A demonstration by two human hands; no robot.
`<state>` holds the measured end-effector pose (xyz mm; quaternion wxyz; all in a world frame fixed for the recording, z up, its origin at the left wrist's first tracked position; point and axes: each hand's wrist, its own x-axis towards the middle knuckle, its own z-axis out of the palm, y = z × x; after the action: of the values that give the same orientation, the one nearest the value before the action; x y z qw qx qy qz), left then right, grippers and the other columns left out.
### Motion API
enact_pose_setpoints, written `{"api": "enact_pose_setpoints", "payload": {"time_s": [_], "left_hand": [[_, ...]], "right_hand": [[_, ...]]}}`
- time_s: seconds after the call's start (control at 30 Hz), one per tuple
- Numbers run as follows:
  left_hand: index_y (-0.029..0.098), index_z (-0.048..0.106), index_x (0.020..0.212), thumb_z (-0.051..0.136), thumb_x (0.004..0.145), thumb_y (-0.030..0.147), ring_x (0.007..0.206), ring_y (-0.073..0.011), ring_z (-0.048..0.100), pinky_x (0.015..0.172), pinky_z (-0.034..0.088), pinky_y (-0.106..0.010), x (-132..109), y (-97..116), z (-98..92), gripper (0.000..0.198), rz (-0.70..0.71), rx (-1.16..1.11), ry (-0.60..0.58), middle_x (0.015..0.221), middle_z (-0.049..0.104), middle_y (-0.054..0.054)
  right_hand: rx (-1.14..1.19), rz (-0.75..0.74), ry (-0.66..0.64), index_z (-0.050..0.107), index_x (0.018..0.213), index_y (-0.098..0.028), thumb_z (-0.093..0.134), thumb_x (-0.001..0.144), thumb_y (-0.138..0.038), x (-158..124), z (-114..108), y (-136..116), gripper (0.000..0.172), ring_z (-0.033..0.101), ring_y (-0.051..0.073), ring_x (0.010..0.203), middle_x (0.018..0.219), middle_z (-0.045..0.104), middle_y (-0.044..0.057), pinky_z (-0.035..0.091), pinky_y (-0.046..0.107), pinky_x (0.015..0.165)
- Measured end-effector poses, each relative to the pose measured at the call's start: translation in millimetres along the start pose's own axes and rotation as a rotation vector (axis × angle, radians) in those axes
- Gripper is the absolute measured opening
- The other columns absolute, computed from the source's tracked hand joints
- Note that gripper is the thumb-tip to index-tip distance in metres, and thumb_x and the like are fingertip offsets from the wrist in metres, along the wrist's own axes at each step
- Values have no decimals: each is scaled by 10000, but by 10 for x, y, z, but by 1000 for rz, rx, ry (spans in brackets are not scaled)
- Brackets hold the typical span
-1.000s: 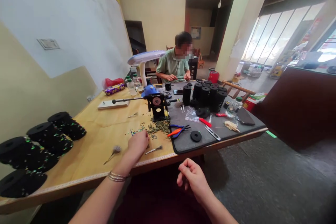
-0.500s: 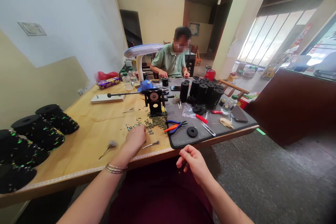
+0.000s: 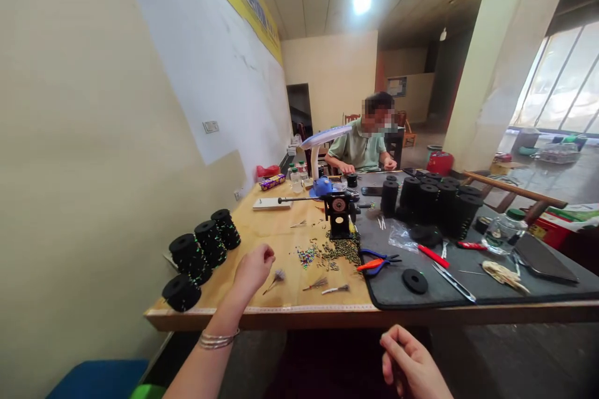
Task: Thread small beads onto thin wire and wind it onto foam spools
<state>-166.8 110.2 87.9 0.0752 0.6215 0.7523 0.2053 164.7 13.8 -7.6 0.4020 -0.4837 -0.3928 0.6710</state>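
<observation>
My left hand (image 3: 255, 269) hovers over the wooden table (image 3: 262, 230) with its fingers curled together; what they hold, if anything, is too small to make out. Just right of it lies a small bundle of fine wires (image 3: 277, 278), with two more bundles beyond. Small colourful beads (image 3: 306, 255) and a pile of dark green-gold pieces (image 3: 339, 250) lie farther right. My right hand (image 3: 406, 355) is in front of the table edge, its thumb and index finger pinched; nothing can be made out between them. A black winding device (image 3: 340, 215) stands behind the pile.
Black spools with green bits (image 3: 214, 243) stand at the left. Blue-orange pliers (image 3: 377, 262), a black disc (image 3: 415, 281), a red-handled tool (image 3: 433, 255) and black spools (image 3: 428, 199) are on the grey mat (image 3: 388, 292). A person (image 3: 362, 146) sits across, behind a lamp (image 3: 316, 162).
The view has swung left and up. My left hand has moved away from the beads to the left, beyond the wire bundles. My right hand remains pinched below the table edge.
</observation>
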Motion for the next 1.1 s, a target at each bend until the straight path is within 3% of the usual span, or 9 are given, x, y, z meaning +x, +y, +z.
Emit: {"api": "enact_pose_setpoints", "payload": {"time_s": [0.17,0.33,0.43,0.53,0.6,0.7,1.1], "left_hand": [[116,619,827,647,684,209,859,-234,584,722,393,-295,-116,-206,270,173,-61,-87,-80,909,654,-120],[131,563,741,549,764,208,814,-200,567,716,404,-288,-253,-44,462,81,-67,-341,-133,812,633,-89],[141,528,742,542,783,347,678,-162,570,582,414,-244,-580,175,564,210,-31,-584,-317,687,599,-39],[143,523,791,563,773,452,673,-126,566,525,385,-203,-1048,420,681,312,-13,-851,-508,762,595,-37],[146,516,783,675,714,423,652,-97,539,512,346,-185,-1329,564,746,327,-141,-1229,-660,768,576,-22],[144,523,763,755,665,354,622,-84,523,498,307,-180,-1592,715,823,328,-296,-1491,-772,726,569,-6],[135,550,790,732,698,379,598,-98,533,469,247,-192,-1748,848,865,318,-234,-1479,-834,697,606,-42]], "right_hand": [[-66,29,-11,321,752,-175,587,516,-782,-76,133,11,704,350,29,340,451,488,-32,178,120,339],[-110,21,-36,330,758,-171,568,530,-786,-151,245,-43,698,366,27,349,459,499,-33,214,115,340],[-113,-3,-38,338,773,-166,553,559,-779,-188,342,-71,684,362,22,340,464,508,-35,230,109,333],[-127,-10,-45,365,791,-155,550,571,-764,-231,451,-112,673,362,19,329,460,518,-32,220,102,322],[-133,-10,-52,384,805,-149,555,587,-743,-261,510,-142,655,360,16,323,470,532,-28,216,100,317],[-135,1,-65,398,799,-146,563,598,-722,-304,552,-175,632,355,15,312,476,536,-30,222,104,308],[-122,-61,-24,413,798,-137,565,582,-749,-327,437,-102,666,389,27,321,482,542,-24,265,107,307]]}}
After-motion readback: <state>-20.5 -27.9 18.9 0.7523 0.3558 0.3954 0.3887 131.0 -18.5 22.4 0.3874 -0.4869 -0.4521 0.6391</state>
